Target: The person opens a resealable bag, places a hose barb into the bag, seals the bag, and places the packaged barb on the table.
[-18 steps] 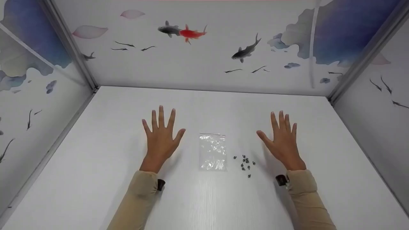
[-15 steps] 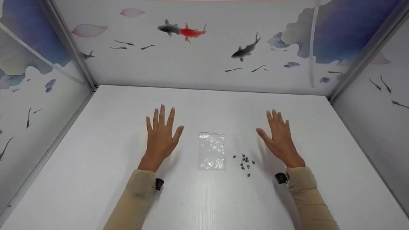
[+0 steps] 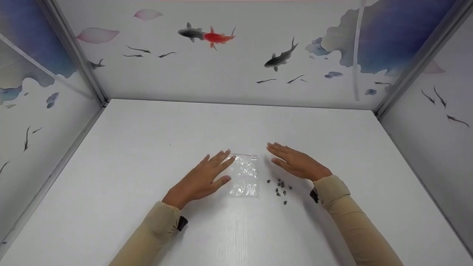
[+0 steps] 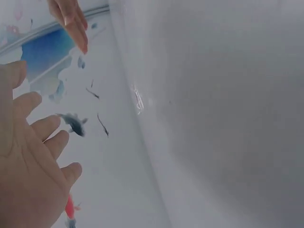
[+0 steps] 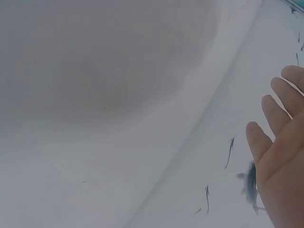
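A clear plastic zip bag (image 3: pixel 244 177) lies flat on the white table, its closure strip at the far end. Just right of it is a loose scatter of several small dark metal pieces, perhaps screws (image 3: pixel 281 183), too small to tell exactly. My left hand (image 3: pixel 201 177) hovers at the bag's left side with straight, spread fingers, the fingertips over its edge in the head view. Beyond the small pieces, my right hand (image 3: pixel 297 160) is held above the table, fingers straight and pointing left toward the bag. Neither hand holds anything.
The white table (image 3: pixel 147 125) is enclosed by a back panel (image 3: pixel 221 81) and side panels printed with fish and petals. Metal posts stand at the two back corners. Each wrist wears a small black device (image 3: pixel 182 223).
Both hands have moved inward toward the bag, the left to the right and the right to the left. Their fingers have turned from pointing forward to pointing inward. Bag and small pieces have stayed put.
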The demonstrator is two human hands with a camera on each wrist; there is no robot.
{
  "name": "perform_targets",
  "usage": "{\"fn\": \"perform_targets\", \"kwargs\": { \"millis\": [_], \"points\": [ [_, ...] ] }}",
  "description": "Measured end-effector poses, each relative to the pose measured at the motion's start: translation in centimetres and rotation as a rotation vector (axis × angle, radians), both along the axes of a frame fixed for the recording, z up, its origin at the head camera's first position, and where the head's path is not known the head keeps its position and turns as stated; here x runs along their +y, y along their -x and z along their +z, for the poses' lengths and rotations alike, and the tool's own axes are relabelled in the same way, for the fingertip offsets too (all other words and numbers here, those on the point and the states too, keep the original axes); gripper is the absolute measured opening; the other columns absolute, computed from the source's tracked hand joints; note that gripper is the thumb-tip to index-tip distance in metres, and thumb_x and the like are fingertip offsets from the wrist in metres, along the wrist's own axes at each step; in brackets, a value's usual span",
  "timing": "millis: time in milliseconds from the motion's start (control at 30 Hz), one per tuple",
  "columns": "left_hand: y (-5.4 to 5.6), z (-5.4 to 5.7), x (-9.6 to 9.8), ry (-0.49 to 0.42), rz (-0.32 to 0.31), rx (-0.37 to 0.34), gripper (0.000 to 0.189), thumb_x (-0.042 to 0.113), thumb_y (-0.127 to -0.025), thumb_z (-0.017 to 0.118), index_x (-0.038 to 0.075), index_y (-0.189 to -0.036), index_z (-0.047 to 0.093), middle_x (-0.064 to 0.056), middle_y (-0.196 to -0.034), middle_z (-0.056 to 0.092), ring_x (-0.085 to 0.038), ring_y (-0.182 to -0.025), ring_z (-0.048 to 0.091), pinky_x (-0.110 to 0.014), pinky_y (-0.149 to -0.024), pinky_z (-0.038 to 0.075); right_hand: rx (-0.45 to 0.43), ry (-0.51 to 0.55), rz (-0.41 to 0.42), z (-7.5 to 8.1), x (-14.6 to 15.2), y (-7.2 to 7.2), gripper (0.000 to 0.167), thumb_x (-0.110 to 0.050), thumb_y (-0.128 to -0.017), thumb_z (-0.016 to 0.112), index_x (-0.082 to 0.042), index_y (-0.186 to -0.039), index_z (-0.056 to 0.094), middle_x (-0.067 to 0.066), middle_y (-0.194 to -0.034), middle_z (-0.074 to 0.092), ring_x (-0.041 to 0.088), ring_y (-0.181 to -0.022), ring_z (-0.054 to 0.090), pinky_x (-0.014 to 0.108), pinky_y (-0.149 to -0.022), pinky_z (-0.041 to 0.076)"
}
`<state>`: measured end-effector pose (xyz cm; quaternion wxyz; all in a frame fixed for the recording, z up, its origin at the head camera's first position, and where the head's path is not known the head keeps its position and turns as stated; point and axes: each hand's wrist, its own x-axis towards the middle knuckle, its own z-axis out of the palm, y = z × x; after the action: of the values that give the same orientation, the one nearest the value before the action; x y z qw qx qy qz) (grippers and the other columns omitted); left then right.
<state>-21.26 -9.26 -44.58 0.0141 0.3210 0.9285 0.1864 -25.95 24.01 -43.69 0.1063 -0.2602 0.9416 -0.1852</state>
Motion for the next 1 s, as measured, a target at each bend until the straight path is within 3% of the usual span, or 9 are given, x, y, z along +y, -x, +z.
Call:
{"fn": "perform_targets", "kwargs": {
  "millis": [167, 300, 667, 1000],
  "points": [
    [-0.7, -0.4, 1.3, 0.090, -0.134, -0.096, 0.061, 0.053, -0.100, 0.034, 0.030, -0.154, 0.018, 0.005, -0.161, 0.017, -0.017, -0.148, 0.017, -0.046, -0.119, 0.012, -0.042, -0.059, 0.038, -0.2, -1.5, 0.7, 0.056, -0.047, -0.103, 0.033, -0.025, -0.154, 0.023, -0.001, -0.160, 0.021, 0.026, -0.148, 0.018, 0.052, -0.116, 0.018],
    [-1.0, -0.6, 2.2, 0.132, -0.188, -0.152, 0.059, 0.053, -0.101, 0.031, 0.034, -0.154, 0.016, 0.008, -0.160, 0.018, -0.015, -0.148, 0.017, -0.046, -0.119, 0.012, -0.062, -0.090, 0.060, -0.4, -2.6, 1.1, 0.053, -0.043, -0.104, 0.033, -0.025, -0.153, 0.024, -0.001, -0.160, 0.022, 0.026, -0.147, 0.020, 0.052, -0.116, 0.020],
    [-1.6, -1.1, 3.5, 0.291, -0.232, -0.224, 0.055, 0.054, -0.101, 0.029, 0.037, -0.152, 0.021, 0.010, -0.158, 0.022, -0.013, -0.147, 0.019, -0.046, -0.118, 0.016, -0.129, -0.169, 0.111, -1.5, -4.4, 1.8, 0.053, -0.047, -0.104, 0.027, -0.029, -0.153, 0.022, -0.008, -0.160, 0.020, 0.019, -0.149, 0.016, 0.048, -0.117, 0.018],
    [-1.6, -1.4, 3.0, 0.315, -0.233, -0.214, 0.055, 0.053, -0.101, 0.034, 0.034, -0.152, 0.027, 0.010, -0.157, 0.026, -0.013, -0.147, 0.020, -0.047, -0.118, 0.015, -0.117, -0.207, 0.139, -2.3, -4.4, 2.1, 0.052, -0.045, -0.104, 0.029, -0.027, -0.152, 0.027, -0.009, -0.159, 0.022, 0.018, -0.149, 0.015, 0.046, -0.117, 0.019]
  ]
}}
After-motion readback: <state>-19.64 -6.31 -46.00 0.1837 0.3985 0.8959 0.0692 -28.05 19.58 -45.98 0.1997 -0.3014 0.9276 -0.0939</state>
